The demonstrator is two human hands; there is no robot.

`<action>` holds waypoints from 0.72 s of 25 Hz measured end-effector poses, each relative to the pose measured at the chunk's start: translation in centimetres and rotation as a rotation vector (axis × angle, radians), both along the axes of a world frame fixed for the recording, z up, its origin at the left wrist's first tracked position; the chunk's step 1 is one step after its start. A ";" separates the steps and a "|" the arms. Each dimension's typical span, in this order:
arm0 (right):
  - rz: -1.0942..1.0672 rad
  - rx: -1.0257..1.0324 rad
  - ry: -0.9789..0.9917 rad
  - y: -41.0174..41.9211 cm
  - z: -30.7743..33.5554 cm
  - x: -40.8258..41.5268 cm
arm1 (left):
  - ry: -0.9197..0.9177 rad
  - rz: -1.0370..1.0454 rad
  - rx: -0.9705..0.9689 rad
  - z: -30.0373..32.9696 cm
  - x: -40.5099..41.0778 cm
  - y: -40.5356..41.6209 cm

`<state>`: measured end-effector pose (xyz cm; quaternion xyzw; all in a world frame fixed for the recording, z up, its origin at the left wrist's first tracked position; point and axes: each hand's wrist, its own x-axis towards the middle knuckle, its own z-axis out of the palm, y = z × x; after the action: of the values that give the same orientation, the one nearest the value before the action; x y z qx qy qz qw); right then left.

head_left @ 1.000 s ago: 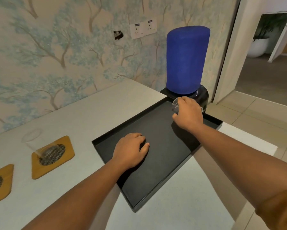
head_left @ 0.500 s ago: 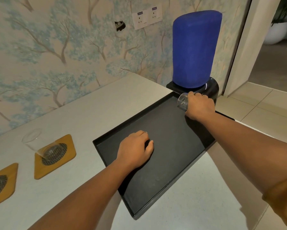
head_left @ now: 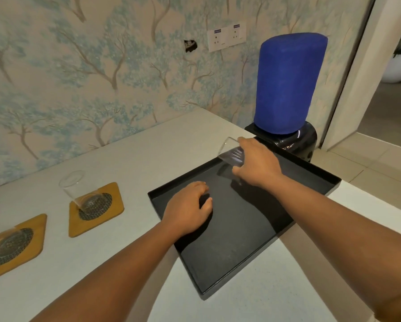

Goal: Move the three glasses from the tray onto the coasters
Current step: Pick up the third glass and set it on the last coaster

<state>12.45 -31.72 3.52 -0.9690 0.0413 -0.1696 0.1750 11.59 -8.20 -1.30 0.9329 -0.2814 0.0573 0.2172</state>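
Your right hand [head_left: 256, 165] is wrapped around a clear drinking glass [head_left: 230, 152], fingers curled over its far side and thumb on the near side. The glass is tilted, with its open rim leaning away to the left, and it is held just above the far corner of the shallow black rectangular tray [head_left: 315, 173]. A faint reflection of the glass shows on the tray floor beneath it.

Your left hand [head_left: 190, 211] rests palm down on the tray's near-left part, fingers loosely curled together and the thumb tucked beside them. It holds nothing; it only touches the tray floor.

The tray sits on a pale grey countertop [head_left: 136, 154]. To the left of the tray, well apart from it, lie two mustard-yellow square coasters with dark mesh centres. The nearer coaster [head_left: 96, 209] carries a second clear glass [head_left: 78, 191], standing on its mesh centre. The farther coaster [head_left: 13, 246], at the left edge of view, carries a third clear glass [head_left: 2, 242], only partly in frame.

Behind the tray, touching or just beside its far corner, stands a tall blue fabric-covered cylinder [head_left: 287, 82] on a glossy black base [head_left: 304, 141].
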 end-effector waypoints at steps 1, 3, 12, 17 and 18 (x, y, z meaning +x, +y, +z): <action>0.052 0.057 -0.013 1.6 0.1 -0.3 | -0.009 0.042 -0.039 0.1 -0.1 1.3; 0.158 0.170 -0.031 5.2 -0.1 -0.8 | -0.025 0.132 -0.098 0.3 -0.7 4.8; 0.623 0.498 -0.008 26.6 -0.6 -2.5 | -0.035 0.495 -0.115 -0.5 -7.0 26.8; 0.759 0.609 0.043 39.6 -2.0 -4.0 | -0.044 0.661 -0.099 -0.6 -11.4 39.3; 0.777 0.605 0.040 42.4 -2.3 -4.4 | -0.042 0.684 -0.095 -0.8 -12.3 41.8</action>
<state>8.06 10.64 1.19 -0.8214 -0.2726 -0.0535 0.4981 -0.73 33.64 -2.05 0.9607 0.0463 0.1592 0.2227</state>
